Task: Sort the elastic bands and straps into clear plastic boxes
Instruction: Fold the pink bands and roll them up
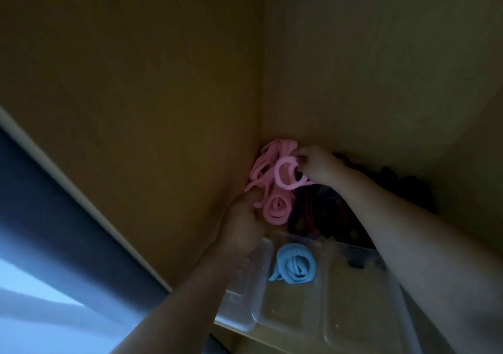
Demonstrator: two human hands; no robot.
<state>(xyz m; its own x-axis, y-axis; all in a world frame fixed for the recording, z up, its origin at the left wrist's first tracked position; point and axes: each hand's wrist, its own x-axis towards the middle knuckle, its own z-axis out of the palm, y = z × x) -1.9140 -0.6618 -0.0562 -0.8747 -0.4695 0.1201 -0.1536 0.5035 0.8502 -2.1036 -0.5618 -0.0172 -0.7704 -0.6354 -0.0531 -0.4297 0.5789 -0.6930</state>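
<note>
Pink bands (275, 212): tangled heap in corner, beside dark straps (321, 217). Right hand (318, 165) pinches 1 loop; left hand (242, 225) curled at heap's edge, hold unclear. Blue bands (295, 266) lie in 1 box (261, 307). Advice: lift loop slowly, pin heap, free snags.

Right hand (317, 164) pinches pink bands (272, 174); left hand (242, 223) grips them beside clear boxes (313, 315).

Walled corner (262, 94) crammed with pink bands (268, 168), dark straps (321, 214) rightward, clear boxes (294, 312) close in front, open only above.
</note>
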